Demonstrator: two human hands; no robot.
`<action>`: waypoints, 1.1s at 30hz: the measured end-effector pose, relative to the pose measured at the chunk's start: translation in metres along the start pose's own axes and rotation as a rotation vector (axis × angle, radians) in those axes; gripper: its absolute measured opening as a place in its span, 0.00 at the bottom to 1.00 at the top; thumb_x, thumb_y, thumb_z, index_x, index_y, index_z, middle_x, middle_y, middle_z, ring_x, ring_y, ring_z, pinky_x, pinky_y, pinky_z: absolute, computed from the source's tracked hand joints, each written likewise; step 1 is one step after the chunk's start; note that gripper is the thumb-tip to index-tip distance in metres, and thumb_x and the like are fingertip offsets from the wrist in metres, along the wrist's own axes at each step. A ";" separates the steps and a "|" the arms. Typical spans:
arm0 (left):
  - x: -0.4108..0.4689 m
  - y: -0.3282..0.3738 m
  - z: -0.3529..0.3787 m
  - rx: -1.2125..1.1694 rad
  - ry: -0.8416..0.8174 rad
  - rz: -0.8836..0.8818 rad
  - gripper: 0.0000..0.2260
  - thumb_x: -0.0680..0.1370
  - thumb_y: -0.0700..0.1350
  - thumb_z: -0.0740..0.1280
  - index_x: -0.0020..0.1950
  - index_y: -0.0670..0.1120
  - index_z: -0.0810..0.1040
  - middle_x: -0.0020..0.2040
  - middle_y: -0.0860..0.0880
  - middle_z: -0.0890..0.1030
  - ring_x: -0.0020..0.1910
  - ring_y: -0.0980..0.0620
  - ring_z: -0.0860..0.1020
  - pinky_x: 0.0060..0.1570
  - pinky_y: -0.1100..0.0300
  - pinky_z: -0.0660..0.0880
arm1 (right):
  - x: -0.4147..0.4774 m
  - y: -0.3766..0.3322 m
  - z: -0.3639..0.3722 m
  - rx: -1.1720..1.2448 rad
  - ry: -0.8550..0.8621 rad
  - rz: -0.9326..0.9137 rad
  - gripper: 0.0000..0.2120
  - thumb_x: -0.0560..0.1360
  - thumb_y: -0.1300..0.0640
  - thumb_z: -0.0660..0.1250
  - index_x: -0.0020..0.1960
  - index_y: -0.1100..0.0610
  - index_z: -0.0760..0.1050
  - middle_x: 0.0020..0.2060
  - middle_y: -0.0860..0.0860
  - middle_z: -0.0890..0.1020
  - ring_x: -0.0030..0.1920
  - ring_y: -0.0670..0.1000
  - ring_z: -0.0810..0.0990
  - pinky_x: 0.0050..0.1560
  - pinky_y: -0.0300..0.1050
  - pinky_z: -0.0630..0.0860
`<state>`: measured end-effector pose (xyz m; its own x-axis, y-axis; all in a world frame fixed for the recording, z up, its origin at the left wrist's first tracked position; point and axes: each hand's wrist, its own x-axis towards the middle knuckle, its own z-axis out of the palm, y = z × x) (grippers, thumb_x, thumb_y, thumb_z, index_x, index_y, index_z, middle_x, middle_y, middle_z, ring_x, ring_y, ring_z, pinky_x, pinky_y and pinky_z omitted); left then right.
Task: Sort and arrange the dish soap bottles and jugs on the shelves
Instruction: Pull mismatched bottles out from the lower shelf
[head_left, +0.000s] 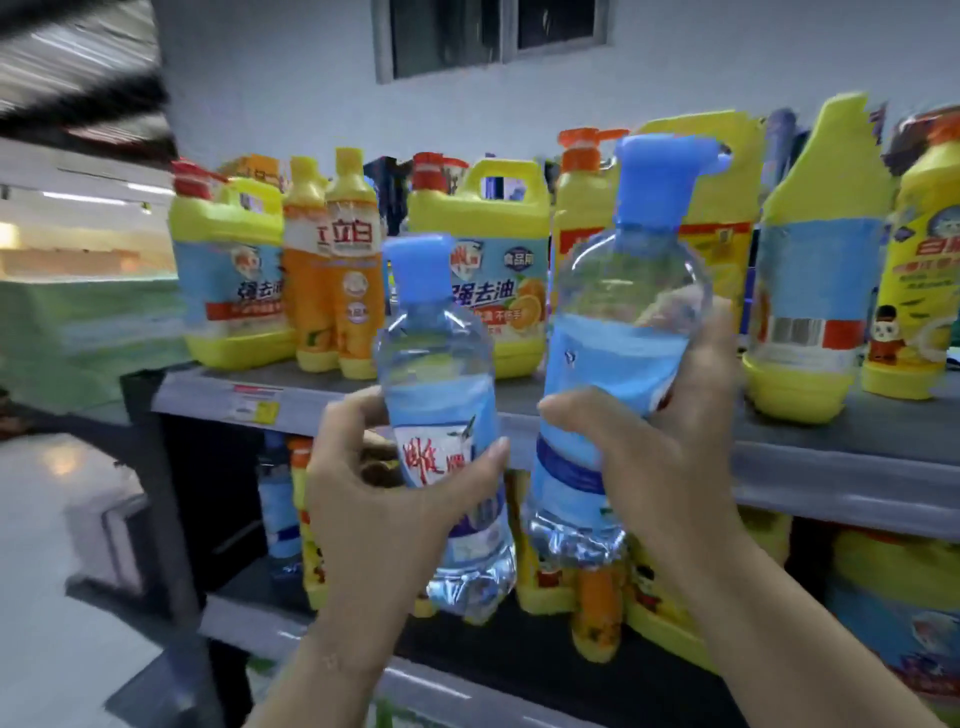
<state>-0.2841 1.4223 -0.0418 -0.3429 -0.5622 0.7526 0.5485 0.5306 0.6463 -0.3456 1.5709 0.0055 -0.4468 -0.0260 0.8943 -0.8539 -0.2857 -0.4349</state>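
Holding one clear blue-capped bottle (441, 415) in my left hand (395, 493), a second (618, 364) in my right hand (670, 457), fingers wrapped round each, before the upper shelf (831, 452). Best: seat both upright beside matching bottles, labels forward.

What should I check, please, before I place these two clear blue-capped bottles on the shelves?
1. Grip of the left hand on the clear plastic bottle with red lettering: ok.
2. Grip of the right hand on the clear plastic bottle with plain blue label: ok.
3. Both blue caps on: ok.
4. Labels facing alike: only one shows lettering: not ok.
5. Free gap among the yellow jugs on the grey upper shelf: partly hidden: cannot tell.
6. Matching stock: a similar blurred clear bottle stands on the lower shelf: cannot tell.
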 end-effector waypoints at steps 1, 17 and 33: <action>0.020 0.006 -0.002 -0.006 -0.006 0.033 0.24 0.59 0.59 0.80 0.48 0.53 0.78 0.40 0.52 0.82 0.34 0.56 0.81 0.30 0.59 0.76 | 0.011 -0.002 0.011 -0.009 0.042 -0.020 0.28 0.62 0.67 0.73 0.56 0.65 0.63 0.40 0.46 0.78 0.37 0.44 0.80 0.36 0.39 0.76; 0.163 -0.046 0.059 0.075 -0.092 0.112 0.28 0.67 0.55 0.76 0.64 0.46 0.76 0.55 0.49 0.82 0.53 0.51 0.80 0.51 0.53 0.78 | 0.101 0.070 0.095 -1.076 0.249 -0.132 0.46 0.74 0.38 0.65 0.76 0.66 0.50 0.63 0.59 0.70 0.60 0.58 0.72 0.42 0.44 0.73; 0.140 -0.056 0.071 0.163 0.021 0.465 0.26 0.75 0.49 0.71 0.67 0.40 0.65 0.62 0.39 0.71 0.62 0.46 0.68 0.64 0.55 0.67 | 0.088 0.069 0.073 -1.222 0.114 -0.230 0.29 0.76 0.47 0.61 0.72 0.60 0.65 0.61 0.58 0.73 0.60 0.58 0.71 0.58 0.55 0.70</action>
<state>-0.4171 1.3593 0.0365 -0.0740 -0.2544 0.9643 0.5128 0.8196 0.2556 -0.4242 1.4794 0.0619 -0.2230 0.0073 0.9748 -0.5766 0.8053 -0.1379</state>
